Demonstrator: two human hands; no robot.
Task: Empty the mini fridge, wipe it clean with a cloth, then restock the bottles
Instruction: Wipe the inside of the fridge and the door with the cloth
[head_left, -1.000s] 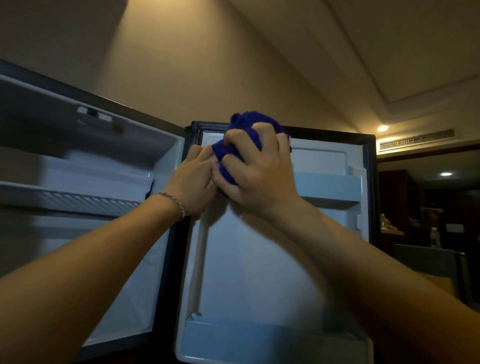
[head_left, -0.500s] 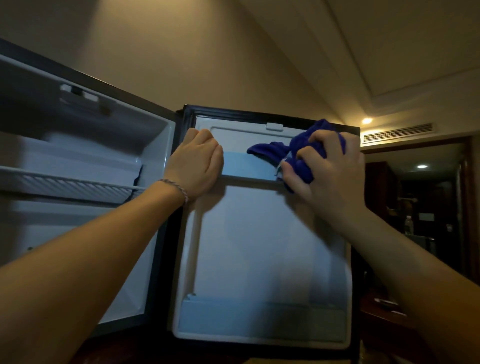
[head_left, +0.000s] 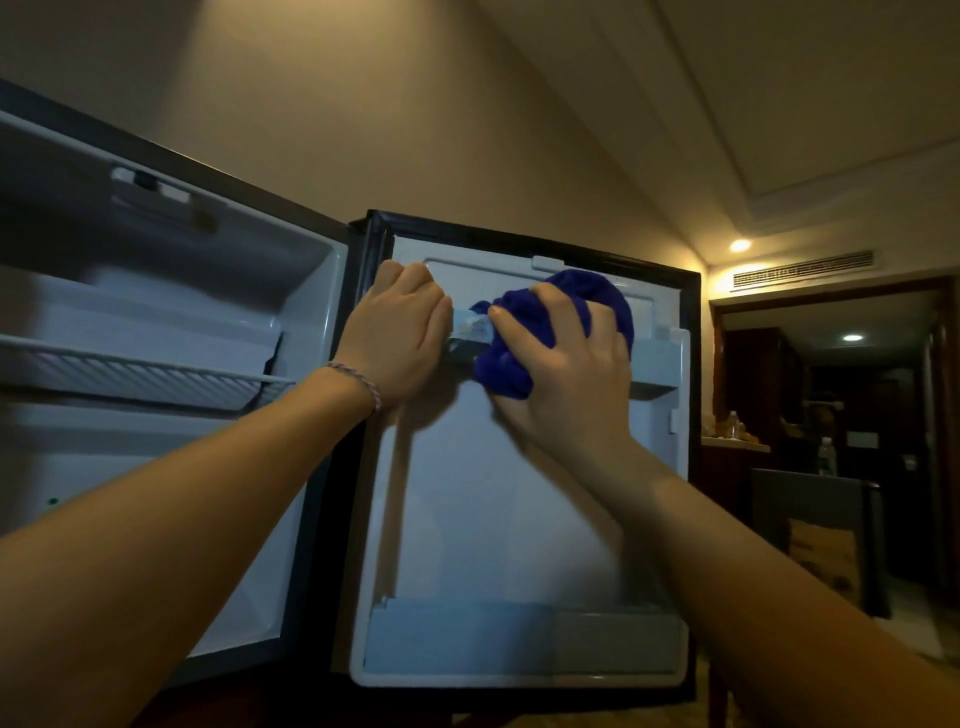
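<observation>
1. Head view: we see the mini fridge (head_left: 171, 415) on the left with its door (head_left: 498, 499) swung fully open to the right, inner liner facing us.
2. Right hand (head_left: 566, 374) grips a bunched dark-blue cloth (head_left: 576, 312), fingers curled over it, pressing it onto the upper door shelf (head_left: 657, 358) and the liner just above it.
3. Cloth sits roughly mid-width of the door, near the top edge; a small flap of it sticks out to the left past the thumb.
4. Left hand (head_left: 400, 338) rests on the hinge-side top corner of the door, fingers bent and held together over the shelf's left end. Holds nothing loose; whether it clamps the door edge we cannot tell.
5. Thin bracelet (head_left: 358, 382) on the left wrist.
6. The two hands are near each other but apart; a short stretch of shelf front shows between them.
7. Fridge cavity: one wire shelf (head_left: 135, 371) across the middle, no bottles visible on it.
8. Lower door shelf (head_left: 524, 642) runs across the door bottom; no bottles visible in it.
9. Background right: dim doorway, a counter (head_left: 735, 444) with a water bottle (head_left: 825, 456) beside it; details there too dark and small to read.
10. Ceiling spotlight (head_left: 740, 245) lit, air vent (head_left: 802, 269) just to its right.
</observation>
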